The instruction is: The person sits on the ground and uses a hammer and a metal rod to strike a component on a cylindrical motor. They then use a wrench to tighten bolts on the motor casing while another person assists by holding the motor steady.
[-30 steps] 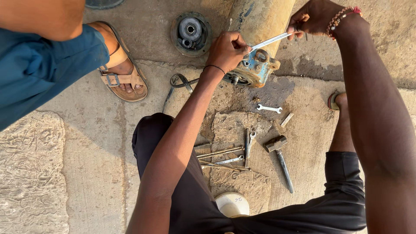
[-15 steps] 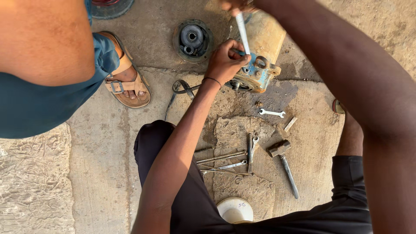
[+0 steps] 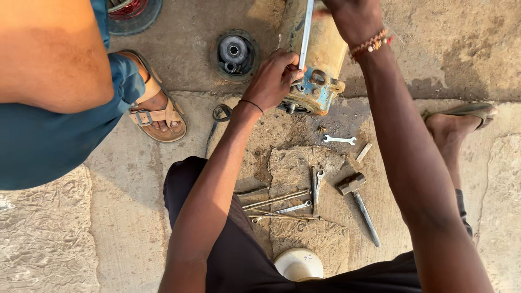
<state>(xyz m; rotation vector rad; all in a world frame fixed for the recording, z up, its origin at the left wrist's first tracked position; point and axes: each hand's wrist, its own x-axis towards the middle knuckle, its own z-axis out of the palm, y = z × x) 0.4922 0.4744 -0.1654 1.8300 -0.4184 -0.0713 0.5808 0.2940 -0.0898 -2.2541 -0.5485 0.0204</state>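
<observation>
A worn yellow and blue motor housing (image 3: pixel 320 76) lies on the concrete ground. My left hand (image 3: pixel 274 78) grips its near end where a long silver wrench (image 3: pixel 306 35) meets it. My right hand (image 3: pixel 353 19), with a beaded bracelet on the wrist, holds the top of that wrench, which stands nearly upright. A black round cover (image 3: pixel 234 54) lies just left of the housing.
Several wrenches and rods (image 3: pixel 282 206) lie between my legs, with a hammer (image 3: pixel 361 203) and a small spanner (image 3: pixel 339 140) to the right. A white cap (image 3: pixel 298 264) sits near my lap. Another person's sandalled foot (image 3: pixel 154 111) and knee are at the left.
My right hand has swung the wrench from lying to the right up to nearly upright. The view has shifted, and the other person's knee now fills more of the left.
</observation>
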